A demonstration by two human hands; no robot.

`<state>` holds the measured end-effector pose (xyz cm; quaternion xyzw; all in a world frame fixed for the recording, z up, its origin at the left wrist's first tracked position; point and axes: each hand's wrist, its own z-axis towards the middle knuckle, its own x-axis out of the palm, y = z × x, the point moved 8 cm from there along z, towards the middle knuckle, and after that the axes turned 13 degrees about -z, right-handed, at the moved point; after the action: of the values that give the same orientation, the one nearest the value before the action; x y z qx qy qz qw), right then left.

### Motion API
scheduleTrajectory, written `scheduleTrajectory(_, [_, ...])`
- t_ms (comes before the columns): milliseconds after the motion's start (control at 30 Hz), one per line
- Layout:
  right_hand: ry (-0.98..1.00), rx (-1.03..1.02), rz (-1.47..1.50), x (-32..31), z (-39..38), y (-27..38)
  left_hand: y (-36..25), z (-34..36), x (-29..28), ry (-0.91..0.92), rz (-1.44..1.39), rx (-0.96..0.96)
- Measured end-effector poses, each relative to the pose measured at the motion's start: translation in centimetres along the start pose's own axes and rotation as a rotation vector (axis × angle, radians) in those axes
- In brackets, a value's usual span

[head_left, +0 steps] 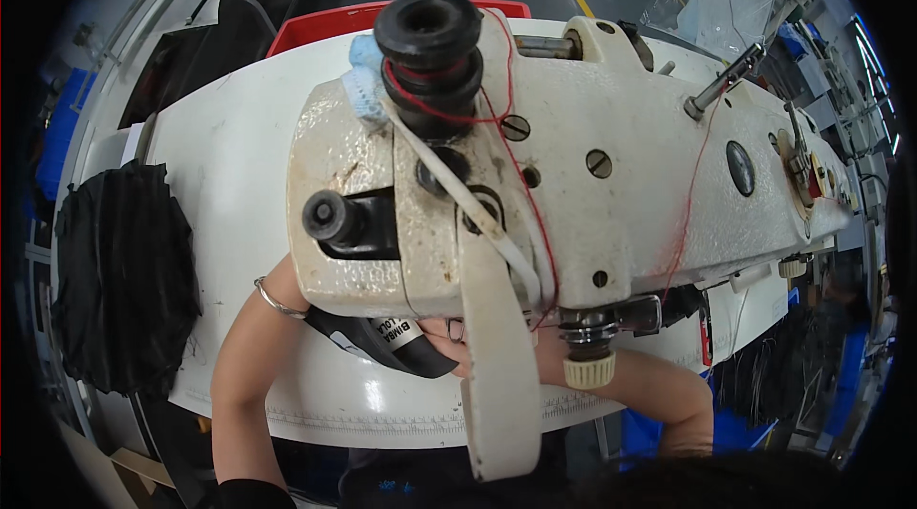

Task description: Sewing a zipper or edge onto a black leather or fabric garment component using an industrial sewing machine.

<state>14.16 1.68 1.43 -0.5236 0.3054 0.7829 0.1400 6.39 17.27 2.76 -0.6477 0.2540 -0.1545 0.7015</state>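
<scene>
A cream sewing machine [630, 203] fills the middle of the head view, with red thread looped round its black knob [428, 27] and a wide pale strap [501, 375] hanging in front. My left hand [294, 287], below a bracelet, goes under the machine head beside a black piece [401, 356] with a white label. My right hand [449, 342] reaches in from the right behind the strap, and a bit of skin shows against that black piece. The fingers of both hands are mostly hidden, so their grip is unclear.
A pile of black fabric pieces [124, 280] lies at the left of the white table [220, 156]. A red bin [296, 31] is beyond the table. More dark material [750, 375] and a blue bin [645, 433] sit at lower right.
</scene>
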Motion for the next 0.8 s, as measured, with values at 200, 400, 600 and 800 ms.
scheduleTrajectory(200, [-0.086, -0.030, -0.109, 0.2, -0.9, 0.2, -1.4, -2.5, -0.1, -0.035, 0.203, -0.066])
scheduleTrajectory(400, [-0.108, 0.003, -0.125, -1.6, -0.8, 1.3, -3.9, -1.3, 0.5, 0.004, 0.330, -0.049])
scheduleTrajectory(600, [-0.359, 0.436, -0.511, -10.4, -7.8, 0.9, -4.1, -6.6, -6.4, -0.072, 0.315, 0.053])
scheduleTrajectory(800, [-0.237, 0.845, -0.931, -13.0, -13.8, -13.1, -8.3, -12.1, -0.1, -0.111, 0.193, 0.135])
